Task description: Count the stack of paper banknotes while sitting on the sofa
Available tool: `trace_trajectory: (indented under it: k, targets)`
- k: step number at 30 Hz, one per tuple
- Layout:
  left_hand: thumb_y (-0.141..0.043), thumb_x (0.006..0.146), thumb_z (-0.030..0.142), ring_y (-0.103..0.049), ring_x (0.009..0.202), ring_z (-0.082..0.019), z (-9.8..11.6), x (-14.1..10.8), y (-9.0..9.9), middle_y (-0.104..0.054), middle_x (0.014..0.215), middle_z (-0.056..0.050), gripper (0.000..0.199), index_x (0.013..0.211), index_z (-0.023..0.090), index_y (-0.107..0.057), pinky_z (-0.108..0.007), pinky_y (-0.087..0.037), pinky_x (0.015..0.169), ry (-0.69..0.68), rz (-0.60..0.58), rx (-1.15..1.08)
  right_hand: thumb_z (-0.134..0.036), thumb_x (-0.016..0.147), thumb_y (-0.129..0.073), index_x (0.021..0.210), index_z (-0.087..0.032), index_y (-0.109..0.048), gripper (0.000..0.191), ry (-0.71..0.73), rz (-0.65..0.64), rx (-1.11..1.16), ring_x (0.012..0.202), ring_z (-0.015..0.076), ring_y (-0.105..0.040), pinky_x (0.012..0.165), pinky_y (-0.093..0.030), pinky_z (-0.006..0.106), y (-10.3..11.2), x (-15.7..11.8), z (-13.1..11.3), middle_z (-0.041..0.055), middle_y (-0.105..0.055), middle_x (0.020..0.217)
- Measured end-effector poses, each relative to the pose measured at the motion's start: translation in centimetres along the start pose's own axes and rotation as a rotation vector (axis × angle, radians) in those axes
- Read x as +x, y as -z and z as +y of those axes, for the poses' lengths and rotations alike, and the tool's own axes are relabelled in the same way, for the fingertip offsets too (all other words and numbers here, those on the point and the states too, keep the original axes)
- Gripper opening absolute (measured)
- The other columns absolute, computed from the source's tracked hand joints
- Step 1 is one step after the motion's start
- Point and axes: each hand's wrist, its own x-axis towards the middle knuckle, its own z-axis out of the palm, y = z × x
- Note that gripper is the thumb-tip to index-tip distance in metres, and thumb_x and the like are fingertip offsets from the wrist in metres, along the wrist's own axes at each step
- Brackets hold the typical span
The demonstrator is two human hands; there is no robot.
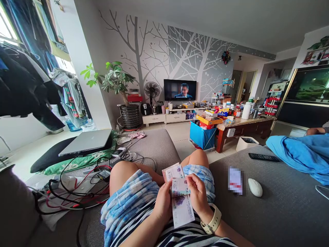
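Left hand [164,199] clamped on left edge of pale purple-printed paper banknotes [183,210]; right hand [197,192] pinching their right edge, cream-strapped watch [212,220] on wrist. Right of banknotes, on grey fabric sofa [282,212]: white oval computer mouse [255,187], long black remote control [264,157] farther out. Left of banknotes: tangled black and red cables [77,206], closed silver laptop [87,142] beyond. Ahead of banknotes, to right: brown wooden bench [238,126], crowded with packages.

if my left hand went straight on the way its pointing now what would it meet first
Probably the pale paper banknotes with pinkish edges fanned out just ahead of your left hand. Beyond them, your bare right knee seems nearest that line, though depth is hard to judge.
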Motion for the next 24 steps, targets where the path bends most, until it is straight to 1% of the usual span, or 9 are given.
trace_trajectory:
  k: [6,11,12,14,16,18,20,24]
  targets:
    - [-0.060,0.079,0.020,-0.071,0.073,-0.025,0.1,0.0,-0.2,-0.074,0.086,-0.010,0.020,0.095,0.011,-0.067,-0.033,-0.057,0.067,0.024,0.011,-0.006,-0.045,0.093,-0.046,0.064,-0.020,-0.049,0.038,-0.009,0.007,0.045,0.053,0.0126,-0.040,0.049,-0.034,0.026,-0.1,-0.1,0.0,-0.0013,-0.046,0.057]
    - [-0.062,0.078,0.019,-0.072,0.078,-0.025,0.5,-0.5,-0.4,-0.074,0.093,-0.013,0.023,0.099,0.010,-0.066,-0.035,-0.057,0.072,0.062,-0.029,-0.008,-0.046,0.097,-0.035,0.058,-0.021,-0.050,0.048,0.026,-0.043,0.110,0.053,0.0148,-0.046,0.055,-0.039,0.030,0.0,0.1,-0.6,0.0019,-0.052,0.054]
    - [-0.063,0.078,0.019,-0.072,0.079,-0.026,0.5,-0.5,-0.4,-0.074,0.093,-0.014,0.024,0.100,0.011,-0.066,-0.036,-0.057,0.073,0.063,-0.027,-0.006,-0.046,0.096,-0.037,0.057,-0.022,-0.049,0.047,0.018,-0.031,0.113,0.052,0.0144,-0.045,0.054,-0.039,0.030,0.0,0.3,-0.5,0.0011,-0.050,0.053]
    - [-0.065,0.076,0.018,-0.072,0.080,-0.027,0.5,-0.5,-0.2,-0.074,0.091,-0.014,0.024,0.098,0.010,-0.066,-0.037,-0.056,0.075,0.055,-0.021,0.011,-0.046,0.092,-0.048,0.059,-0.022,-0.046,0.040,-0.019,0.038,0.103,0.050,0.0129,-0.042,0.051,-0.038,0.028,0.0,0.6,0.1,-0.0021,-0.045,0.052]
    - [-0.067,0.074,0.018,-0.072,0.078,-0.027,0.5,-0.3,-0.1,-0.074,0.087,-0.013,0.022,0.095,0.010,-0.067,-0.038,-0.056,0.075,0.038,-0.024,0.029,-0.045,0.085,-0.057,0.065,-0.021,-0.045,0.034,-0.060,0.100,0.089,0.050,0.0115,-0.041,0.049,-0.037,0.025,0.0,0.9,0.8,-0.0047,-0.042,0.055]
    - [-0.067,0.072,0.015,-0.072,0.076,-0.027,0.4,-0.2,0.1,-0.075,0.084,-0.012,0.022,0.093,0.010,-0.067,-0.038,-0.057,0.075,0.025,-0.024,0.034,-0.046,0.082,-0.061,0.073,-0.021,-0.047,0.030,-0.087,0.126,0.084,0.052,0.0109,-0.042,0.049,-0.037,0.024,-0.1,1.0,1.5,-0.0056,-0.042,0.059]
    - [-0.067,0.071,0.013,-0.072,0.075,-0.026,0.3,-0.2,0.1,-0.075,0.084,-0.012,0.022,0.093,0.011,-0.067,-0.038,-0.057,0.073,0.030,-0.011,0.034,-0.045,0.083,-0.060,0.076,-0.020,-0.049,0.028,-0.096,0.105,0.081,0.054,0.0114,-0.044,0.051,-0.039,0.024,-0.1,1.1,2.0,-0.0047,-0.045,0.061]
    - [-0.067,0.071,0.013,-0.072,0.074,-0.026,0.3,-0.5,-0.1,-0.075,0.087,-0.012,0.021,0.092,0.011,-0.067,-0.037,-0.058,0.069,0.038,0.009,0.048,-0.042,0.087,-0.055,0.069,-0.018,-0.050,0.031,-0.081,0.033,0.055,0.059,0.0131,-0.044,0.054,-0.040,0.026,-0.1,0.9,1.9,-0.0009,-0.048,0.062]
